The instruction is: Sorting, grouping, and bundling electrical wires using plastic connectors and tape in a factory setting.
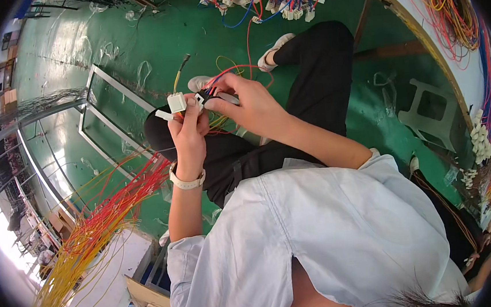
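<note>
At upper centre, the left hand has its grip closed on a white connector; the right hand pinches wires; assembly looks partway, a black-tipped yellow lead standing free

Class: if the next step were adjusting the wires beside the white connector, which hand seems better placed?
Probably the right hand: it pinches at the red and blue wires, whereas the left hand seems occupied holding the white connector.
</note>
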Motion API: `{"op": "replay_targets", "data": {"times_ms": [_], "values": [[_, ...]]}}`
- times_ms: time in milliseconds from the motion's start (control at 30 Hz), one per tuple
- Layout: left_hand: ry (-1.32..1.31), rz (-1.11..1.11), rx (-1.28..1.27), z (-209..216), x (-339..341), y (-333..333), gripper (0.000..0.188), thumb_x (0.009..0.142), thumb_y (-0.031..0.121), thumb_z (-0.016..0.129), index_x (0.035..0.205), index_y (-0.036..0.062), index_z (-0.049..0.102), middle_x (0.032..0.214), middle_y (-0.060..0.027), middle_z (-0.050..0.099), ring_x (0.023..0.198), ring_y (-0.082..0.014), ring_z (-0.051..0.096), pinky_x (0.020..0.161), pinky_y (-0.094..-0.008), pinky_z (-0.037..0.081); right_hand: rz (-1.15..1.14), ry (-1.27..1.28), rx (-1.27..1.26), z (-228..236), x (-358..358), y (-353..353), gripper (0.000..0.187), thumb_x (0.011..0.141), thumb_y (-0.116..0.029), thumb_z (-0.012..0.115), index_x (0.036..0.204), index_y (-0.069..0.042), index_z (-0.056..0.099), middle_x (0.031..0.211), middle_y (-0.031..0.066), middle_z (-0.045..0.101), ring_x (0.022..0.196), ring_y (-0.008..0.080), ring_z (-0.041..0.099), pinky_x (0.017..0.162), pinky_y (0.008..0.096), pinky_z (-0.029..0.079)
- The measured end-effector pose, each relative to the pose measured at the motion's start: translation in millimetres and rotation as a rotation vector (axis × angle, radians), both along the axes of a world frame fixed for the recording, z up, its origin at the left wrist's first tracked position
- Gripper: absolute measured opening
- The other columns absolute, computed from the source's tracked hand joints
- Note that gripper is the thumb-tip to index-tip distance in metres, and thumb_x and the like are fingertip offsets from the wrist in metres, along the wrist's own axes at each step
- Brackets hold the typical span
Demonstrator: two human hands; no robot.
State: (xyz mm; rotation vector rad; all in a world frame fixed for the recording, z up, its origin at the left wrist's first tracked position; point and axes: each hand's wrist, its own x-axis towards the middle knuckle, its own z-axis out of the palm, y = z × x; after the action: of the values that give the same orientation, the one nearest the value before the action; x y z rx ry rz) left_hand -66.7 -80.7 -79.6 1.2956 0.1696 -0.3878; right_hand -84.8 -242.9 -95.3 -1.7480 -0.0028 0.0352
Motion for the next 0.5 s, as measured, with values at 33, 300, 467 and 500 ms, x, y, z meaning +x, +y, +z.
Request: {"op": "replay_targets", "data": {"times_ms": [33, 300, 467, 500], "values": [[0.009, -0.024, 0.026, -0.3, 1.2, 0.7, 0.020, 0.097, 0.024, 0.053, 0.100, 0.0047, 0.057, 0.063, 0.0061, 0.043, 0.047, -0.0017, 0.028, 0.042, -0.0207, 0.017, -0.002, -0.002, 0.005, -5.7, 0.7, -0.4, 0.030, 0.086, -0.020, 0.066, 0.104, 0.003, 0.058, 0.091, 0.0038, 0.063, 0.081, 0.0070, 0.057, 0.069, 0.0255, 0.048], [0.138, -0.122, -0.144, 3.5, -3.2, 7.3, 0.024, 0.096, 0.020, 0.053, 0.113, 0.0033, 0.057, 0.070, 0.0024, 0.047, 0.051, -0.0035, 0.031, 0.043, -0.0190, 0.019, 0.197, 0.056, 0.355, -1.9, 7.3, -19.4, 0.041, 0.085, 0.000, 0.064, 0.125, 0.002, 0.052, 0.105, 0.0059, 0.058, 0.102, 0.0128, 0.058, 0.089, 0.0276, 0.049], [0.143, -0.201, -0.213, 13.6, 7.2, 17.2, 0.021, 0.093, 0.015, 0.055, 0.109, 0.0019, 0.059, 0.069, 0.0025, 0.048, 0.050, -0.0028, 0.029, 0.043, -0.0187, 0.018, -0.014, 0.068, 0.525, 6.6, -1.0, -1.5, 0.048, 0.083, 0.004, 0.062, 0.129, 0.003, 0.047, 0.106, 0.0072, 0.057, 0.105, 0.0158, 0.058, 0.090, 0.0306, 0.050], [0.157, -0.202, -0.130, 12.6, 6.7, 18.0, 0.020, 0.093, 0.014, 0.056, 0.108, 0.0015, 0.059, 0.069, 0.0029, 0.049, 0.050, -0.0023, 0.029, 0.044, -0.0189, 0.018, 0.066, 0.195, 0.644, 5.7, -1.2, -5.5, 0.050, 0.082, 0.006, 0.061, 0.130, 0.005, 0.045, 0.107, 0.0084, 0.058, 0.105, 0.0171, 0.059, 0.090, 0.0309, 0.051]]}}
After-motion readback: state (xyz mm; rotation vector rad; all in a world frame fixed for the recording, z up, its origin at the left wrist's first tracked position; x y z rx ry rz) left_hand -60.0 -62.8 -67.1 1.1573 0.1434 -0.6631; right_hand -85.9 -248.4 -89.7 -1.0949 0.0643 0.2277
